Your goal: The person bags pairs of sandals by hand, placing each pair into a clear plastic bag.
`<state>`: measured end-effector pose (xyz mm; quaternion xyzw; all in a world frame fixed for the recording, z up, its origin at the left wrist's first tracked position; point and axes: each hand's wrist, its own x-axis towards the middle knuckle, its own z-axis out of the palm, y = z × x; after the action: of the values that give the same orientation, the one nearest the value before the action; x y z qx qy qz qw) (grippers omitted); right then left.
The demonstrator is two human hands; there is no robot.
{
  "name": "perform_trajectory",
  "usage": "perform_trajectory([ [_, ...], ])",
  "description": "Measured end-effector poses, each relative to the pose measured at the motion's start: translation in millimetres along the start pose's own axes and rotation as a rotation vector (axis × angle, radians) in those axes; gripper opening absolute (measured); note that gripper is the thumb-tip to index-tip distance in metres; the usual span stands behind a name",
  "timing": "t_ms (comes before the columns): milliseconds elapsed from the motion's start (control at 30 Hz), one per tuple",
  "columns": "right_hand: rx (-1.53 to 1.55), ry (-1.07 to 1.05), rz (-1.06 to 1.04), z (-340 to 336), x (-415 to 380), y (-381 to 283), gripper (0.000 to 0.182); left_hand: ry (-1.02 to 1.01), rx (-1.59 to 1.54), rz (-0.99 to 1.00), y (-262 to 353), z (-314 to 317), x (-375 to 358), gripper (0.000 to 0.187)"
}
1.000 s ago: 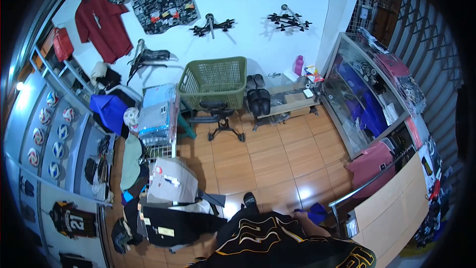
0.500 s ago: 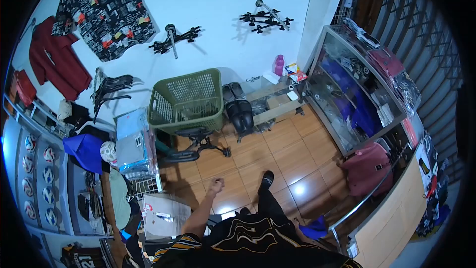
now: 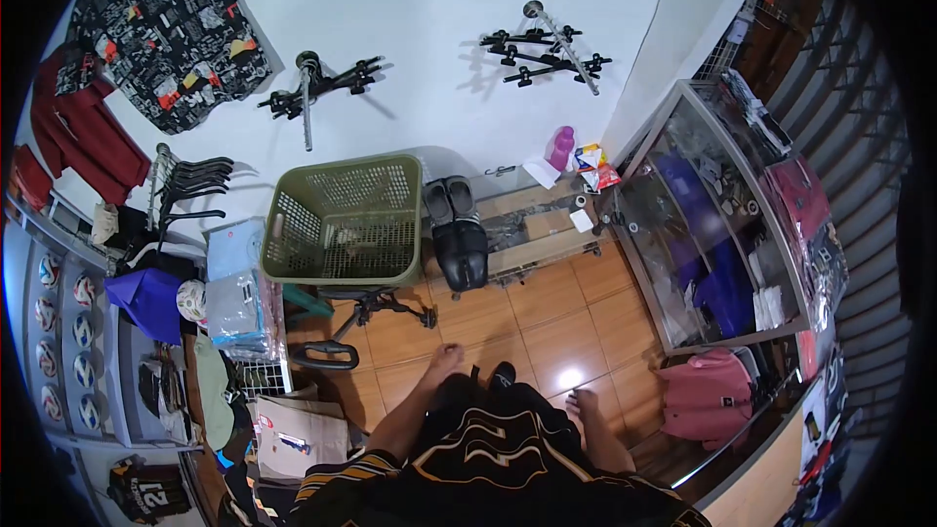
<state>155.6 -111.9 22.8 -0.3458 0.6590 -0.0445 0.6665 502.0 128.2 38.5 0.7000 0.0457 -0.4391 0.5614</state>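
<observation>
My left hand (image 3: pixel 447 356) hangs over the tiled floor (image 3: pixel 547 312), just in front of the black base of an office chair (image 3: pixel 356 317). It holds nothing, and its fingers are loosely curled. My right hand (image 3: pixel 584 402) hangs at my side near a pink shirt (image 3: pixel 708 395), also holding nothing. A green laundry basket (image 3: pixel 337 224) rests on the chair seat, and my black and gold jersey (image 3: pixel 488 459) fills the bottom of the view.
Black sandals (image 3: pixel 459 234) sit on a low wooden bench (image 3: pixel 532 234), with a pink bottle (image 3: pixel 561 146) behind them. A glass display case (image 3: pixel 712 224) stands on the right. On the left are a wire rack of packed clothes (image 3: pixel 234 293), a paper bag (image 3: pixel 293 429) and shelves of balls (image 3: pixel 59 303). Shirts and hanger arms (image 3: pixel 312 88) are on the wall.
I have moved closer to the chair and basket. My left arm swung forward into view, and my right hand came away from a blue item that is now out of sight.
</observation>
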Motion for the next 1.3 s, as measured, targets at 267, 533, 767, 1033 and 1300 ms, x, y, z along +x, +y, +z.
perform_trajectory([
  [267,-0.079,-0.075,-0.108,58,15,-151,0.033,0.017,-0.103,-0.152,110,55,73,0.022],
  [533,-0.031,-0.011,0.078,75,8,-148,0.022,-0.011,-0.237,-0.111,182,70,226,0.021],
  [767,-0.110,0.113,0.251,70,20,-159,0.021,0.195,-0.533,-0.068,234,68,353,0.013],
  [1033,-0.201,0.158,0.213,127,20,-245,0.029,0.328,-0.817,-0.168,233,36,471,0.012],
  [1300,-0.290,0.038,0.174,169,32,-277,0.031,0.462,-0.925,-0.221,217,13,545,0.011],
])
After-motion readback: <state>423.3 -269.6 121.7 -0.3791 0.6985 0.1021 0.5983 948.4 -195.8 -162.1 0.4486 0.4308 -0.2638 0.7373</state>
